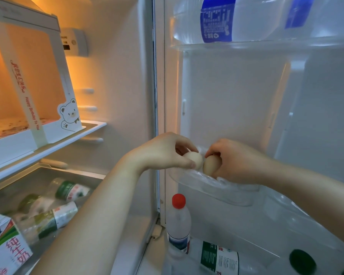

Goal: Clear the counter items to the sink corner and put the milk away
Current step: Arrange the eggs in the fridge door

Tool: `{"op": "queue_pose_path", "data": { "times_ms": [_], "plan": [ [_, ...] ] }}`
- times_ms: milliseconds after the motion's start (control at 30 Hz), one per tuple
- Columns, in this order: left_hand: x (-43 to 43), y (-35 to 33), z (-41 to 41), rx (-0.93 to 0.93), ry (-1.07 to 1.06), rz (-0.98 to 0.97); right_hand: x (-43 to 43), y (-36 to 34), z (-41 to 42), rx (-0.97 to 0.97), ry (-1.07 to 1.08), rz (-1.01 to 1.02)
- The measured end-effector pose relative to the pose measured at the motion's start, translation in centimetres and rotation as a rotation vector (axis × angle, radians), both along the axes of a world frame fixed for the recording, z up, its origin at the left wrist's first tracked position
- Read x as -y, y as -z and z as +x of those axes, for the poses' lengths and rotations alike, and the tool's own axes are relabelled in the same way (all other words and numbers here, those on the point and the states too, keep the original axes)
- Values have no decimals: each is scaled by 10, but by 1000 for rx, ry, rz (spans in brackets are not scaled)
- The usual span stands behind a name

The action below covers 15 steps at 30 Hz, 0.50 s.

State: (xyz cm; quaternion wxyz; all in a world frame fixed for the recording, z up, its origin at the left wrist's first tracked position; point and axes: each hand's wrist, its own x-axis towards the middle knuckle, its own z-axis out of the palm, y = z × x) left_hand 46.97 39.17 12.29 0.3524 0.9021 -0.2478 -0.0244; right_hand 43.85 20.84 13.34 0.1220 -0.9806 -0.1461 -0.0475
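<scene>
1. Head view: both hands are working at the clear egg tray (pixel 207 185) on the fridge door. The left hand (pixel 163 153) is closing its grip round a pale egg (pixel 194 158), and the right hand (pixel 236 161) is gripping a tan egg (pixel 211 164) just beside it.
2. To do this well, each egg probably wants lowering into its own cup without the shells knocking, the grip loosening only once it is seated.
3. Both forearms are reaching forward and converging, with fingers curling over the eggs.
4. The milk carton (pixel 6 247) is sitting on the lower fridge shelf, beside green-labelled bottles (pixel 68 192).

A home kitchen: open fridge (pixel 127 76) holding a birthday-cake box (pixel 38 76).
</scene>
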Motion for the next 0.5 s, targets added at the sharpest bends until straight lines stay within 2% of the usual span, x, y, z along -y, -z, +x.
{"op": "queue_pose_path", "data": {
  "times_ms": [200, 367, 500],
  "plan": [
    [-6, 9, -4, 42, -29, -358, 2, -5, -2, 12, 25, 49],
    [-14, 15, -4, 71, -62, -752, -9, -24, -2, -28, 44, 39],
    [-19, 14, -6, 120, -173, -957, -33, -49, 0, 91, 68, 45]
  ]
}}
